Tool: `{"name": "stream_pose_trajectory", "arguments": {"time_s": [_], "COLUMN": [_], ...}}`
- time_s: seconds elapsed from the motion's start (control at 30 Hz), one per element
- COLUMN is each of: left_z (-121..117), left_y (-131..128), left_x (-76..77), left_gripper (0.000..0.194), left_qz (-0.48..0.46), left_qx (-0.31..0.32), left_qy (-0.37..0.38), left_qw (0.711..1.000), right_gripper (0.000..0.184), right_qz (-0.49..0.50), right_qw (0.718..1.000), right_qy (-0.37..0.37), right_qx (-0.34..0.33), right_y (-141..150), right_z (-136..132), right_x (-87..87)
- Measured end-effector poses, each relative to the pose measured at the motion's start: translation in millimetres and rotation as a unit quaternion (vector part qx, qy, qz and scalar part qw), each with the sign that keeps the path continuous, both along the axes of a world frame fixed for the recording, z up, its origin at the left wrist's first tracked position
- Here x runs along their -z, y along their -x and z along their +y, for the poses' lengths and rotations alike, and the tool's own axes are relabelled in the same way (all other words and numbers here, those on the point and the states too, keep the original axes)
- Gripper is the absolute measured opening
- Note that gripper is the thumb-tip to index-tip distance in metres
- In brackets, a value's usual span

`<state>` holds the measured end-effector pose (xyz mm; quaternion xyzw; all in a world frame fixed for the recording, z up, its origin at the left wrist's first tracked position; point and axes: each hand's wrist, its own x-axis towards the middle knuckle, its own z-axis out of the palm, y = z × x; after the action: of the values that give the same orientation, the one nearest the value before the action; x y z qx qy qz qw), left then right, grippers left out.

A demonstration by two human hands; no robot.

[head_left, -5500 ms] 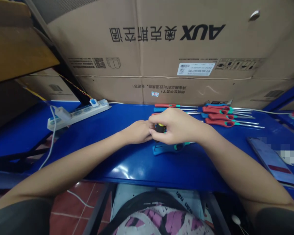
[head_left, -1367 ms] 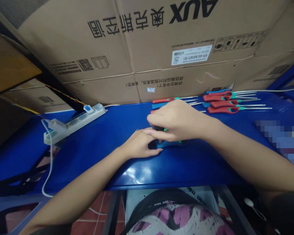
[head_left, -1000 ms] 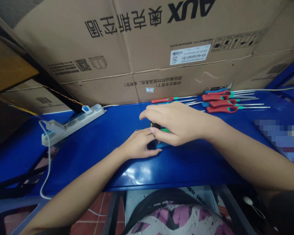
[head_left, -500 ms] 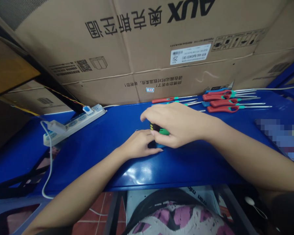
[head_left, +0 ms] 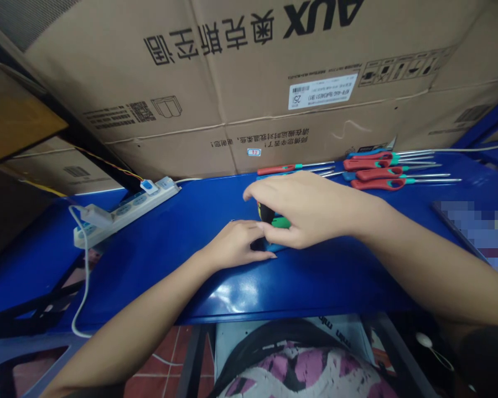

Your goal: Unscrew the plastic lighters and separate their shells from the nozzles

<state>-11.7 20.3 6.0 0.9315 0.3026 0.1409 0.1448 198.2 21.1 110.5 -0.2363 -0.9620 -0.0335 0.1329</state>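
My right hand (head_left: pixel 301 207) is closed around a black screwdriver handle (head_left: pixel 266 212) with yellow and red marks, held over the work on the table. Its shaft and tip are hidden. Below lies a blue-and-green long-nosed lighter (head_left: pixel 280 223), mostly covered by both hands; its blue part shows under my right fingers. From the left, my left hand (head_left: pixel 237 243) grips the lighter's near end, thumb on the near side and fingers over the far side. The two hands meet at the fingertips.
Along the back of the blue table (head_left: pixel 315 287) lie several red and blue long-nosed lighters (head_left: pixel 379 184). A white power strip (head_left: pixel 126 213) with plugs and cables sits at the left. A large cardboard box (head_left: pixel 232 83) forms the back wall. A blurred-out item is at the right.
My right hand has shifted slightly to the right and turned, and the screwdriver handle has moved with it. My left hand has stayed in place.
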Motion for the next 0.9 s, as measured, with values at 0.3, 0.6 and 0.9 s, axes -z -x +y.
{"name": "stream_pose_trajectory", "arguments": {"time_s": [0.3,0.6,0.9], "left_z": [0.7,0.5,-0.1], "left_y": [1.0,0.3,2.0], "left_x": [3.2,1.4,4.6], "left_gripper": [0.031,0.029,0.032], "left_qz": [-0.016,-0.008,-0.023], "left_qx": [-0.007,-0.008,-0.013], "left_qy": [0.016,0.032,0.04], "left_qw": [1.0,0.999,0.999], "right_gripper": [0.024,0.026,0.024], "right_qz": [-0.009,-0.006,0.014], "right_qw": [1.0,1.0,0.998], "right_qy": [-0.003,-0.01,-0.04], "right_qx": [-0.018,-0.02,-0.041], "right_y": [1.6,2.3,4.2], "right_z": [-3.2,0.8,-0.9], "right_x": [1.0,5.9,7.2]}}
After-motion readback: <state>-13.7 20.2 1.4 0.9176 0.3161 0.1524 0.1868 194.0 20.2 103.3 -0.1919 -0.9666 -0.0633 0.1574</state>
